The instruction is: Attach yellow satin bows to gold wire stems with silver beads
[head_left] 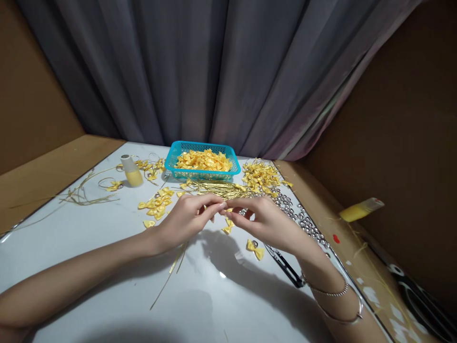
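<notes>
My left hand (193,214) and my right hand (259,216) meet fingertip to fingertip above the middle of the white table. Each has thumb and forefinger pinched together; what lies between them is too small and covered to make out. Thin gold cords (174,269) show below my left hand, and I cannot tell whether it holds them. A yellow ribbon bow (227,227) is just beneath the fingertips. Nearer to my right wrist lies another bow (255,249) with a silver bell or bead on it, beside black-handled tweezers (285,267).
Behind the hands stands a blue basket (170,166) full of yellow bows, with a bundle of gold cords (221,189) before it. Silver beads (307,224) spread along the right edge. A bow pile (262,174) and a yellow bottle (132,172) flank the basket. Black scissors (417,295) lie far right.
</notes>
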Motion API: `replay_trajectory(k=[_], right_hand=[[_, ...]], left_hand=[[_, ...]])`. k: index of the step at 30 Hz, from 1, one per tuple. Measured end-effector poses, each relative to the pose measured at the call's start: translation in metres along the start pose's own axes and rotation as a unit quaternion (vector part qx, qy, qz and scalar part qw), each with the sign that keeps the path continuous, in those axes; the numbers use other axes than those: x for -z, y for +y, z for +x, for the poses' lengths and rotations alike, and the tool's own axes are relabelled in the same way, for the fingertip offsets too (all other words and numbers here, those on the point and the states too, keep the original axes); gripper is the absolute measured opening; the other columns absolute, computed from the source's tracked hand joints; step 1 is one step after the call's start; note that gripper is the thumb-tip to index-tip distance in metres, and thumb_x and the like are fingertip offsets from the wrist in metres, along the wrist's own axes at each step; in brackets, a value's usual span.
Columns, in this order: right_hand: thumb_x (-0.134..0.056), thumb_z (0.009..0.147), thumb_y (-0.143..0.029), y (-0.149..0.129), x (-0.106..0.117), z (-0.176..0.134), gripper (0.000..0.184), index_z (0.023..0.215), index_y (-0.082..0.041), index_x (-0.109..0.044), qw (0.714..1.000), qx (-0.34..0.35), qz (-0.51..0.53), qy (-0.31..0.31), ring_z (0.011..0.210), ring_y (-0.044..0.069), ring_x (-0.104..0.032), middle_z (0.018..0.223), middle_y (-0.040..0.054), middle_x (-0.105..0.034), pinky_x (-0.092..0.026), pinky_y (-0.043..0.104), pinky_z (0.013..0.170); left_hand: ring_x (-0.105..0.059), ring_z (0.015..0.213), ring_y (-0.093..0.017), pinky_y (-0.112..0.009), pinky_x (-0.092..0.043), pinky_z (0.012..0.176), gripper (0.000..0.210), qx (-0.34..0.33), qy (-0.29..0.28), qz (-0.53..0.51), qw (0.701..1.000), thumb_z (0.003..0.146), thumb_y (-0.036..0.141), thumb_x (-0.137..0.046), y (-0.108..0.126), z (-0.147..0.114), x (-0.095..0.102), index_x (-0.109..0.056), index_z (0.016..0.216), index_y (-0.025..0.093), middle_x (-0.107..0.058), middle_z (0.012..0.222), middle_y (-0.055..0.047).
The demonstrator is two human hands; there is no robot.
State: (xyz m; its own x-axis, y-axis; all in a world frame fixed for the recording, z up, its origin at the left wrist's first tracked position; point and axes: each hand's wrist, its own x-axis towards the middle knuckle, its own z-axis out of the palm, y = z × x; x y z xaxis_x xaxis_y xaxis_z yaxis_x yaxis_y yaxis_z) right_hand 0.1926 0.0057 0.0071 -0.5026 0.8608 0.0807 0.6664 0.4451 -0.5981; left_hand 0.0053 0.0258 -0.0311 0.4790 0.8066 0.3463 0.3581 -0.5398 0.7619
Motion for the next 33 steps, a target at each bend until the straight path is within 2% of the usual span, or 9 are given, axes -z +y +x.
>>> replay_trajectory(k=[7,11,16,19,22,26,30,33], right_hand=[[-0.046,0.084,-0.015,0.0,-0.007,0.003,0.027,0.086,-0.016,-0.073,0.998,-0.017,-0.038,0.048,0.054,0.01,-0.055,0.069,0.0018,-0.07,-0.039,0.023,0.055],[-0.046,0.084,-0.017,0.0,-0.006,0.002,0.026,0.084,-0.015,-0.072,0.998,-0.025,-0.046,0.045,0.054,0.01,-0.056,0.067,0.0017,-0.069,-0.039,0.024,0.055],[-0.051,0.084,-0.025,0.002,-0.005,0.001,0.022,0.089,-0.015,-0.07,0.999,-0.036,-0.017,0.034,0.07,0.014,-0.063,0.081,0.005,-0.071,-0.042,0.024,0.059],[-0.048,0.086,-0.023,0.004,-0.006,0.003,0.024,0.09,-0.017,-0.07,1.0,-0.022,-0.005,0.018,0.065,0.012,-0.061,0.077,0.0029,-0.071,-0.041,0.024,0.059],[-0.044,0.084,-0.015,0.005,-0.008,0.005,0.028,0.089,-0.017,-0.072,0.999,-0.015,-0.012,0.031,0.057,0.011,-0.057,0.07,0.0011,-0.07,-0.04,0.023,0.056],[-0.046,0.082,-0.014,0.006,-0.009,0.005,0.028,0.088,-0.017,-0.072,0.998,-0.021,-0.021,0.056,0.063,0.012,-0.061,0.077,0.0026,-0.072,-0.041,0.024,0.059],[-0.049,0.083,-0.019,0.006,-0.008,0.005,0.025,0.094,-0.015,-0.071,0.998,-0.028,-0.005,0.051,0.071,0.015,-0.064,0.085,0.0054,-0.073,-0.043,0.024,0.062],[-0.047,0.084,-0.018,0.007,-0.009,0.007,0.026,0.093,-0.016,-0.071,0.999,-0.027,-0.001,0.033,0.067,0.014,-0.063,0.079,0.0044,-0.072,-0.042,0.024,0.06]], left_hand=[[-0.06,0.063,-0.012,-0.022,-0.044,0.058,0.016,-0.005,0.017,0.028,0.999,0.088,0.021,-0.05,-0.001,0.001,-0.001,-0.065,0.084,0.016,-0.068,0.072,0.0],[-0.06,0.063,-0.011,-0.021,-0.043,0.06,0.015,-0.014,0.021,0.052,0.998,0.089,0.019,-0.049,-0.003,0.001,-0.002,-0.063,0.084,0.016,-0.068,0.074,0.0],[-0.059,0.064,-0.011,-0.022,-0.045,0.063,0.015,-0.042,0.022,0.068,0.997,0.089,0.017,-0.049,-0.007,0.0,-0.005,-0.063,0.086,0.017,-0.068,0.075,0.0],[-0.06,0.066,-0.012,-0.023,-0.047,0.065,0.015,-0.058,0.02,0.071,0.996,0.09,0.015,-0.048,-0.009,-0.001,-0.006,-0.063,0.088,0.017,-0.068,0.077,-0.001],[-0.061,0.067,-0.013,-0.025,-0.049,0.065,0.017,-0.086,0.019,0.083,0.993,0.09,0.015,-0.046,-0.01,-0.001,-0.007,-0.063,0.087,0.016,-0.069,0.078,-0.002],[-0.062,0.073,-0.015,-0.028,-0.05,0.067,0.019,-0.135,0.037,0.122,0.983,0.092,0.018,-0.044,-0.014,-0.001,-0.008,-0.062,0.09,0.016,-0.069,0.083,-0.005],[-0.063,0.075,-0.015,-0.028,-0.051,0.067,0.018,-0.145,0.038,0.126,0.981,0.092,0.016,-0.043,-0.016,-0.001,-0.009,-0.062,0.091,0.015,-0.07,0.085,-0.006],[-0.063,0.074,-0.015,-0.028,-0.05,0.066,0.018,-0.148,0.035,0.126,0.98,0.092,0.014,-0.043,-0.016,-0.001,-0.008,-0.061,0.09,0.014,-0.069,0.084,-0.007]])
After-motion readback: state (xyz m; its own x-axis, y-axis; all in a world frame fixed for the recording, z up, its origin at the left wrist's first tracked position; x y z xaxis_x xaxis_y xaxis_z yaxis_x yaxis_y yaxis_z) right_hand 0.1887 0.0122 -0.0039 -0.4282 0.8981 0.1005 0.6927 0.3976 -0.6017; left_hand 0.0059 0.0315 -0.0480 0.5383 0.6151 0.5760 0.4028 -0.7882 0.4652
